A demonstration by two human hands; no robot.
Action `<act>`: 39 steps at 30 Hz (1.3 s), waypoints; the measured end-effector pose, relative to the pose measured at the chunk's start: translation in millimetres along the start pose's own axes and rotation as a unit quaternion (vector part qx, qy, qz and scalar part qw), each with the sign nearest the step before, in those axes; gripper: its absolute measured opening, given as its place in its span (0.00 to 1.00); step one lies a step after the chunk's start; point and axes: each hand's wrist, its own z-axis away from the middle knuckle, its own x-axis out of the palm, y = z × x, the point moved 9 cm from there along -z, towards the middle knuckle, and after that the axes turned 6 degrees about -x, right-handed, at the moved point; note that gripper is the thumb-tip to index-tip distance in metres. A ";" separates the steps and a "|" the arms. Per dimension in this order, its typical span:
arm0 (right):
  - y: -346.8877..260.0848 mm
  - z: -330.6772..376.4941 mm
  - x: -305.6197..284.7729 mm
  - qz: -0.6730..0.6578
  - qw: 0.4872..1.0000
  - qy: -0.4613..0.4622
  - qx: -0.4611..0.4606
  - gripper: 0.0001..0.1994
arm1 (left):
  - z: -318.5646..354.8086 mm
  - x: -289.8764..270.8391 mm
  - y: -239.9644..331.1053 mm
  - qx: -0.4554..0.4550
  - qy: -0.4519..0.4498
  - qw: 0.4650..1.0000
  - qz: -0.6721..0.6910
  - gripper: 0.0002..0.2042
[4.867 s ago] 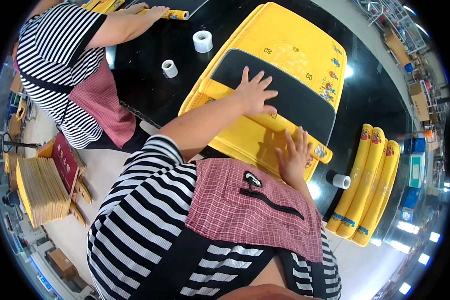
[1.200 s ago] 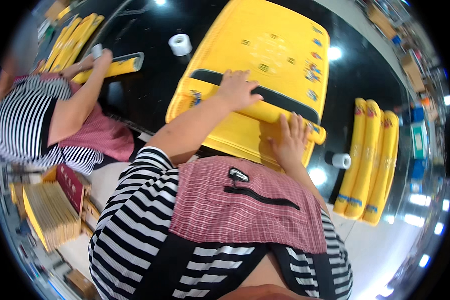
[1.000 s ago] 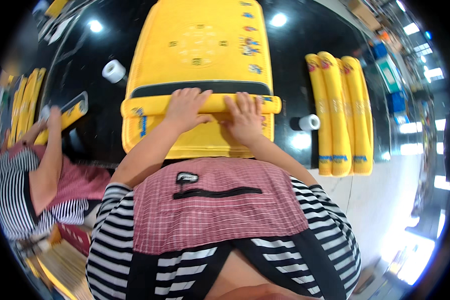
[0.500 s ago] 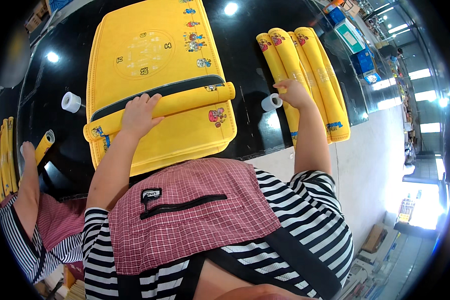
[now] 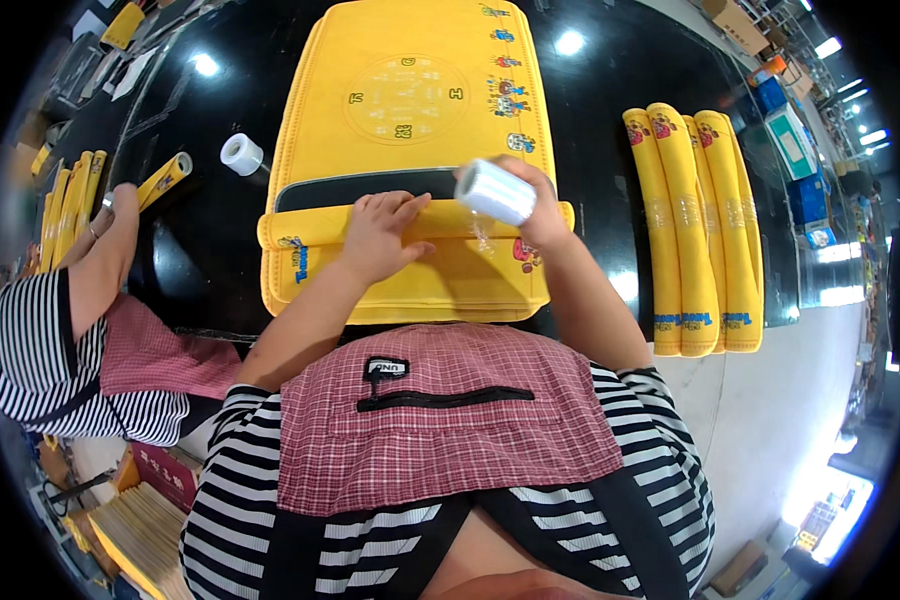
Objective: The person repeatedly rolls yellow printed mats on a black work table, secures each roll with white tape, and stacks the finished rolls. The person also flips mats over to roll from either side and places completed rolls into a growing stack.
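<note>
In front of me lies a stack of flat yellow printed mats (image 5: 400,40) with small cartoon figures down the right edge. Across its near part is a rolled yellow mat (image 5: 295,232), a dark underside showing just behind it. My left hand (image 5: 382,235) presses on the middle of this roll, fingers stretched over it and thumb apart. My right hand (image 5: 538,200) is closed around a roll of clear tape (image 5: 500,192), slightly blurred, above the rolled mat's right half. From the tape roll a clear strip (image 5: 482,235) hangs down toward the rolled mat.
Several taped rolled mats (image 5: 700,240) lie on the black table (image 5: 590,110) at right. A second tape roll (image 5: 241,155) stands left of the stack. Farther left, a co-worker's arm (image 5: 110,240) reaches among more yellow rolls (image 5: 75,205). Boxes (image 5: 792,140) stand beyond the right edge.
My right hand has picked up the tape roll beside the taped rolls and brought it left over the rolled mat. My left hand still presses on it. The view has shifted.
</note>
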 end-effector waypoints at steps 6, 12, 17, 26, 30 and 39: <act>79.5 -13.4 40.1 -0.056 0.988 -0.004 0.143 0.10 | 22.2 -21.7 -8.7 -0.130 0.102 0.939 0.301 0.47; 95.5 -8.1 42.7 0.095 0.982 -0.060 0.152 0.20 | -6.5 -86.6 44.6 0.111 0.185 0.970 0.116 0.10; 12.3 10.9 79.0 0.382 0.916 -0.066 -0.101 0.58 | -61.8 -61.3 0.8 -0.042 0.032 0.975 0.215 0.05; 53.1 11.1 58.7 0.238 0.968 -0.013 0.078 0.62 | -22.5 -65.5 -26.7 -0.061 0.151 0.930 0.328 0.10; 87.6 0.5 45.2 0.088 0.985 -0.001 0.149 0.63 | 14.7 -89.5 20.9 0.164 0.163 0.970 0.078 0.19; 33.9 0.4 57.1 0.235 0.971 -0.019 -0.030 0.69 | -12.7 -98.4 53.7 0.143 0.145 0.974 0.099 0.05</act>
